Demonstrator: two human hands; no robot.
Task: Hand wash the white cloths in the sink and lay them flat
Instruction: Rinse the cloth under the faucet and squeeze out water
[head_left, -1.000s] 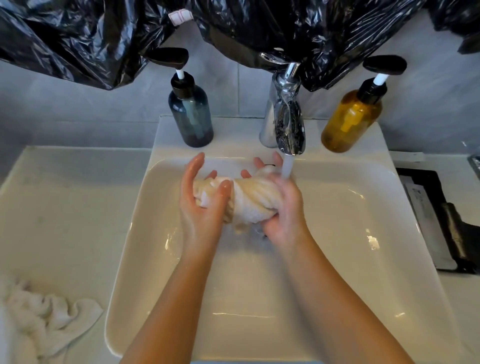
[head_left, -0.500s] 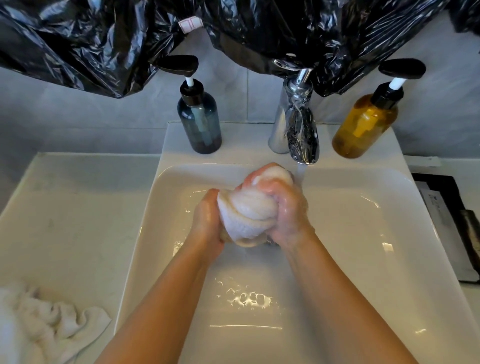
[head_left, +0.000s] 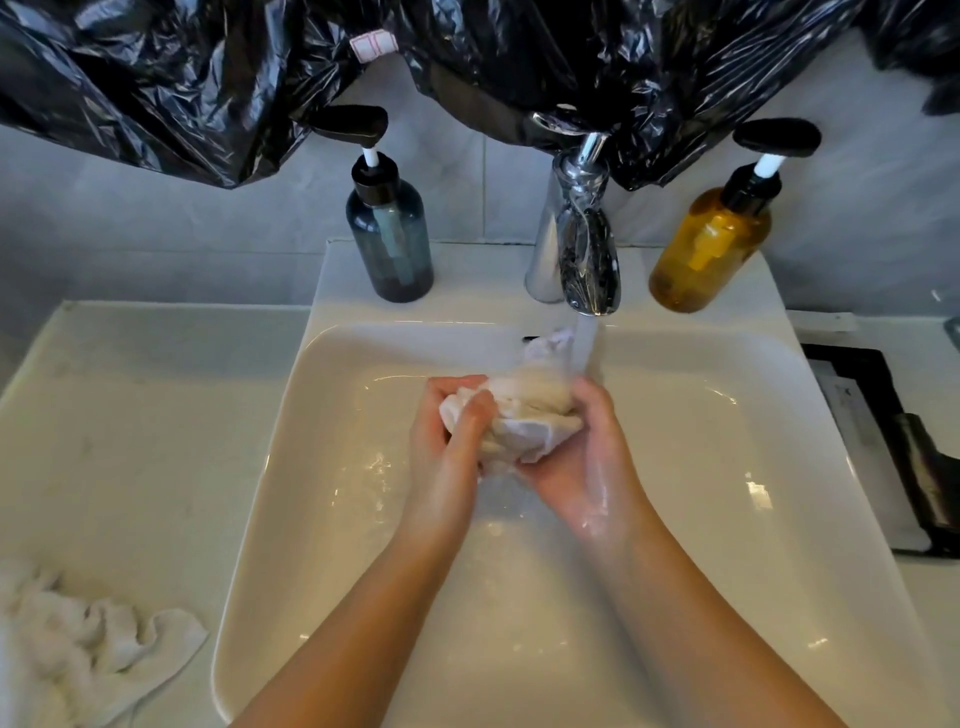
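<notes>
Both my hands hold one bunched, wet white cloth (head_left: 524, 410) over the white sink (head_left: 291, 467), just under the running chrome tap (head_left: 587, 244). My left hand (head_left: 447, 447) grips the cloth's left end, thumb curled over it. Cupped round the right side and underside of the cloth is my right hand (head_left: 582, 457), wet and soapy. A tip of the cloth reaches up into the water stream (head_left: 584, 348). Another white cloth (head_left: 78, 649) lies crumpled on the counter at the lower left.
A dark blue pump bottle (head_left: 389, 244) stands left of the tap and an amber pump bottle (head_left: 711, 249) right of it. Black plastic sheeting (head_left: 208, 78) hangs across the wall above. A black tray (head_left: 883, 441) sits on the counter right of the sink.
The cloth ball has been pushed down and squashed wider between my hands; my left thumb now lies on top of it, and one end sticks up into the stream.
</notes>
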